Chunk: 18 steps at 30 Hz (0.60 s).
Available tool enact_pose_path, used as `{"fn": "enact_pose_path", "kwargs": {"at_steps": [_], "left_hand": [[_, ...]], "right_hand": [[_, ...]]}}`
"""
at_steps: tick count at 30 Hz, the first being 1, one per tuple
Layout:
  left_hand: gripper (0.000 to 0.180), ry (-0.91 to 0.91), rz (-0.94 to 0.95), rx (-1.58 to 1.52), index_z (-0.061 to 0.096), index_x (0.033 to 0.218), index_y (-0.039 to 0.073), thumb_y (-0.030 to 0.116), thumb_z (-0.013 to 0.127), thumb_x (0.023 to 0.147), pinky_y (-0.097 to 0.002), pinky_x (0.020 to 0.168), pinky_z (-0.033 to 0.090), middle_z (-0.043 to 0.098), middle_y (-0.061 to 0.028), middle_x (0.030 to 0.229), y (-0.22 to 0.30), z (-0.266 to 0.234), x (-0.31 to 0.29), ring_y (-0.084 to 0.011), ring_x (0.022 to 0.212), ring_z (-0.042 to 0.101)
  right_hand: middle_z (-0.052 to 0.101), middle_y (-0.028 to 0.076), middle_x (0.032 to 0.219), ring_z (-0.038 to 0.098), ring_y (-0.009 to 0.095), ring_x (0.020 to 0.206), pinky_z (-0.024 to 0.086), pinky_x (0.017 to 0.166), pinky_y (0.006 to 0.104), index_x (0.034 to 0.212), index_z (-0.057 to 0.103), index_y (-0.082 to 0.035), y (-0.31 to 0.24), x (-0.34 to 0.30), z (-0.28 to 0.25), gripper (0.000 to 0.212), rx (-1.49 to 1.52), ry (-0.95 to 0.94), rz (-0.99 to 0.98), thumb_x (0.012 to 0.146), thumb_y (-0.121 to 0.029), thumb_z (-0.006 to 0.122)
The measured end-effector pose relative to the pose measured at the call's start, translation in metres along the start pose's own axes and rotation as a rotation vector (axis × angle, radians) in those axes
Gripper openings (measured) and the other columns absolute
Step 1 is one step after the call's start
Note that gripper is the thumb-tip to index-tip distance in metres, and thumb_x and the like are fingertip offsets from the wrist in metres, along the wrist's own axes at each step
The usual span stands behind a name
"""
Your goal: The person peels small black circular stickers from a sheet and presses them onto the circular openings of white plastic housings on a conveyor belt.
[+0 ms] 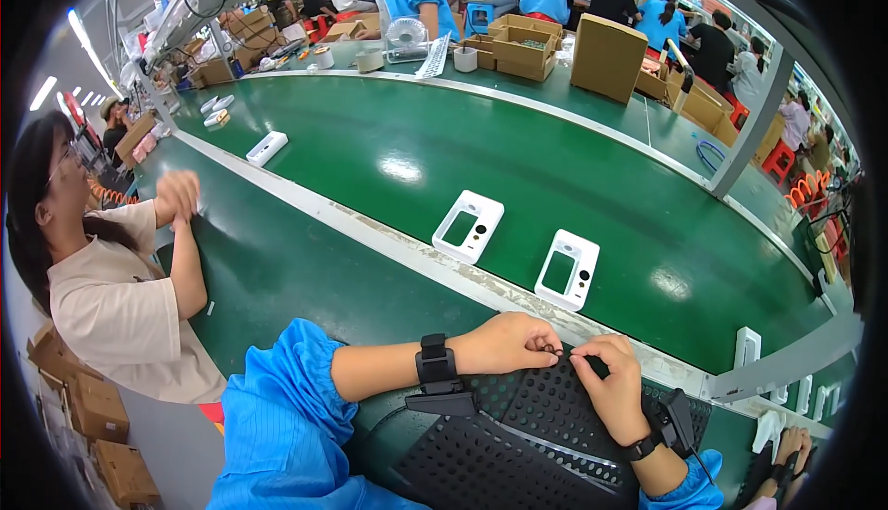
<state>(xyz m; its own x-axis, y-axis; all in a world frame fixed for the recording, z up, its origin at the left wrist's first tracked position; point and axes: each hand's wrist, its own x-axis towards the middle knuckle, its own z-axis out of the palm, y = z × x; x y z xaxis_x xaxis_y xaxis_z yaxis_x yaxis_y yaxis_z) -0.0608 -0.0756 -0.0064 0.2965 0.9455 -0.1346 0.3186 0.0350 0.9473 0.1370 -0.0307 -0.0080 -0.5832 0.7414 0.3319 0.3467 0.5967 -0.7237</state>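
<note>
My left hand (518,342) comes in over the black perforated mat (546,408), its thumb and fingertips pinched together. Close beside it, my right hand (612,382) is pinched too, so the two sets of fingertips nearly meet at the mat's far edge. Something small and dark shows between them, too small and covered to name. Each wrist wears a black strap with a device on it. Just beyond my hands, on the green belt, lie two white plastic housings: one housing (483,203) farther left and another housing (575,242) nearer, each with a rectangular opening and a dark round spot.
A pale metal rail (370,225) runs between my bench and the green belt (351,140). Farther left on the belt lies another white piece (267,148). A co-worker (120,297) sits at left, arms over the bench. A grey post (786,362) rises at right.
</note>
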Motion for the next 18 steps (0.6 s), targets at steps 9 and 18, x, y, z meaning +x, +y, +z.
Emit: {"fn": "enact_pose_path", "kwargs": {"at_steps": [9,18], "left_hand": [[0.019,0.003,0.003,0.01,0.06,0.095,0.004,0.018,0.062,0.082,-0.0192,0.064,0.044,0.06,0.0005,0.075,-0.0022,0.0005,0.001,-0.0043,0.069,0.054],[0.018,0.036,0.007,-0.046,0.062,0.09,0.004,0.018,0.064,0.078,-0.0229,0.062,0.045,0.062,-0.0027,0.073,-0.0065,0.0019,0.0064,-0.0087,0.066,0.057]], "right_hand": [[0.057,0.008,0.082,0.053,0.025,0.082,0.043,0.071,0.0321,0.079,0.063,-0.005,0.004,0.0017,0.0001,0.011,0.001,-0.015,-0.034,0.069,-0.003,0.068],[0.057,0.008,0.082,0.052,0.025,0.081,0.042,0.07,0.0321,0.079,0.063,-0.005,0.0061,0.0028,0.0004,0.011,-0.006,-0.003,-0.035,0.069,-0.003,0.068]]}}
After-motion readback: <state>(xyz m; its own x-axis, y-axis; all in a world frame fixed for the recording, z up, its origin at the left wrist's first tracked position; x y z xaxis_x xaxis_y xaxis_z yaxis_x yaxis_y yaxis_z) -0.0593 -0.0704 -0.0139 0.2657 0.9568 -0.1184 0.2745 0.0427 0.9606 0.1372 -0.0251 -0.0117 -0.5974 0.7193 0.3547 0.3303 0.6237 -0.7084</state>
